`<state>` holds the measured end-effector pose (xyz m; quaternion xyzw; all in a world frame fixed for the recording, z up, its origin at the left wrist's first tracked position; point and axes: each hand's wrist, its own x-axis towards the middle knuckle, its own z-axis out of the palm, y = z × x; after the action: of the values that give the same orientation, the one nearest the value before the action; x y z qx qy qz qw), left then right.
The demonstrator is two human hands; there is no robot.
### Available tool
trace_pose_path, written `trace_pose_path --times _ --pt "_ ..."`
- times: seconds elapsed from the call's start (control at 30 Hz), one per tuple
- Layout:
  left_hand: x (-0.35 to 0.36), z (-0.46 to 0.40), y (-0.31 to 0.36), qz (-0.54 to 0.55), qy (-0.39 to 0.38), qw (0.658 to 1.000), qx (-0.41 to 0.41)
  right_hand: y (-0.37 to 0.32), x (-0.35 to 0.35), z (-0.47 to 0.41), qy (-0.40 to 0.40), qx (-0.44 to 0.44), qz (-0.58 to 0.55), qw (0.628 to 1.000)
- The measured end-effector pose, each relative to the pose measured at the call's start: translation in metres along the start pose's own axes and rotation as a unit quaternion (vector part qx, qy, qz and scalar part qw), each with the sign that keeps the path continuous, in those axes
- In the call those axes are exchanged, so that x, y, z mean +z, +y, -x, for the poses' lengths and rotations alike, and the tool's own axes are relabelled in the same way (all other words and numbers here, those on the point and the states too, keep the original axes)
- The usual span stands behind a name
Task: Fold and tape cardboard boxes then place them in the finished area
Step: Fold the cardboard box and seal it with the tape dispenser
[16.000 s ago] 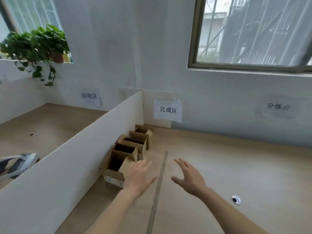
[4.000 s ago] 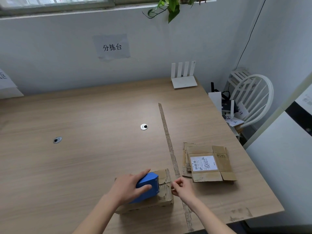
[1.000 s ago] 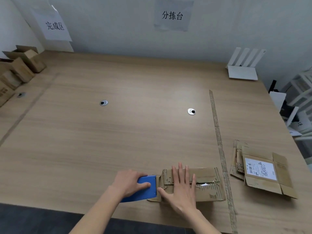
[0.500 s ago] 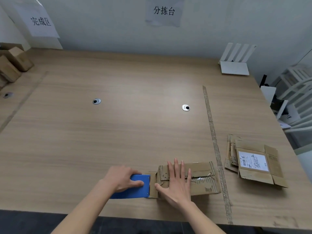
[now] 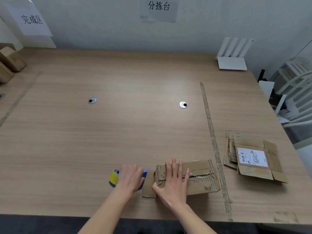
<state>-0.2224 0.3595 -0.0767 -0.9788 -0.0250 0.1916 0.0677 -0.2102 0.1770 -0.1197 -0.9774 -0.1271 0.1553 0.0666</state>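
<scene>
A worn cardboard box [image 5: 200, 178] lies near the table's front edge, its top flaps folded shut with shiny tape along the seam. My right hand [image 5: 173, 181] presses flat on the box's left half, fingers straight. Just left of the box, my left hand [image 5: 131, 179] grips a blue tape dispenser [image 5: 114, 179] with a yellow roll, standing on the table. A brown tape end hangs over the box's left side. Finished boxes [image 5: 10, 62] stand at the far left under a white sign.
A stack of flattened cardboard boxes [image 5: 253, 157] with a white label lies at the right, beyond a tape strip [image 5: 212, 137] stuck along the table. A white router [image 5: 232, 62] sits at the back right. Two round cable holes [image 5: 92, 100] mark the wooden tabletop [image 5: 118, 132].
My left hand has drawn the tape dispenser leftward off the box's left end, showing the yellow roll. My right hand stays pressed on the box top.
</scene>
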Motion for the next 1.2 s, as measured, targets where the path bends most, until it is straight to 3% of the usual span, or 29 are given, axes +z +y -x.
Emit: trace_pose_path --times 0.17,0.33,0.57,0.63,0.77,0.9,0.97,1.03,1.1,1.2 --pt "0.017 0.007 -0.017 0.033 0.086 0.996 -0.021 -0.013 -0.001 -0.003 -0.007 0.032 -0.001 0.999" --pt "0.034 0.017 -0.032 0.060 0.110 0.992 -0.030 -0.024 0.000 -0.007 -0.005 0.056 -0.013 0.998" --pt "0.062 0.019 -0.031 0.066 0.226 0.971 -0.033 -0.002 0.001 -0.006 -0.013 0.004 -0.064 0.998" --pt "0.060 0.017 -0.027 0.069 0.208 0.974 -0.050 0.004 0.000 -0.005 -0.013 -0.016 -0.070 0.997" --pt "0.065 0.014 -0.024 0.061 0.096 0.990 -0.085 0.017 -0.003 0.000 0.009 -0.042 -0.075 0.996" --pt "0.066 0.011 -0.018 0.055 0.066 0.992 -0.088 0.039 -0.012 0.002 0.029 -0.078 -0.152 0.985" --pt "0.066 0.012 -0.013 0.061 0.036 0.993 -0.097 0.057 -0.017 0.003 0.046 -0.089 -0.132 0.986" --pt "0.061 0.011 -0.007 0.065 0.033 0.989 -0.126 0.076 -0.021 0.007 0.061 -0.061 -0.104 0.991" --pt "0.050 0.012 0.004 0.082 0.096 0.985 -0.117 0.094 -0.022 0.017 0.078 0.001 -0.096 0.992" --pt "0.033 0.008 0.032 0.149 0.190 0.970 -0.015 0.108 -0.017 0.042 0.124 0.107 -0.127 0.978"
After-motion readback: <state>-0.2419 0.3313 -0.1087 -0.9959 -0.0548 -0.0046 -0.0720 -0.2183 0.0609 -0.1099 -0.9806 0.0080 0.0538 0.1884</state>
